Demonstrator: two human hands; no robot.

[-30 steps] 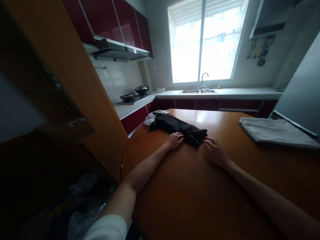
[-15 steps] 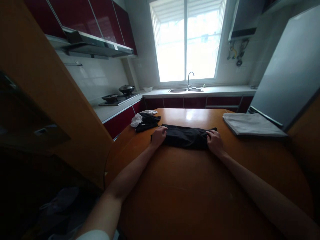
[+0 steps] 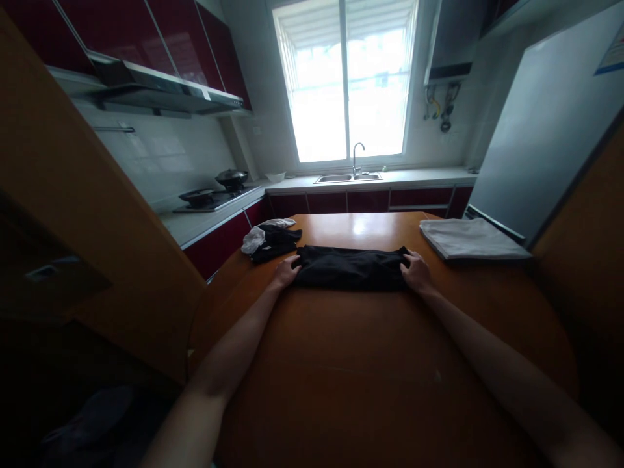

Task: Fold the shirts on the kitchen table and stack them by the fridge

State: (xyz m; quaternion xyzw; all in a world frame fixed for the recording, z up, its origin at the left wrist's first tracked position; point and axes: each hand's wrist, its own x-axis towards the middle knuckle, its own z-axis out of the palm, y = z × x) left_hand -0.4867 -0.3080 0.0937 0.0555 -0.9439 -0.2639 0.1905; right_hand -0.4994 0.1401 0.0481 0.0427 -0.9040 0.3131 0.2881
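A black garment (image 3: 351,268), folded into a long band, lies crosswise on the round orange-brown table (image 3: 370,370). My left hand (image 3: 286,270) grips its left end with curled fingers. At the band's right end my right hand (image 3: 414,270) is closed on the cloth in the same way. Both arms reach straight out over the table.
A small heap of black and white clothes (image 3: 269,238) sits at the table's far left edge. A folded grey cloth (image 3: 470,238) lies at the far right, by the fridge (image 3: 541,130). Behind are a counter with a sink (image 3: 347,177) and a stove (image 3: 209,195).
The black garment has been pulled off the heap and turned crosswise in front of me. My hands moved apart to its two ends and closed on it.
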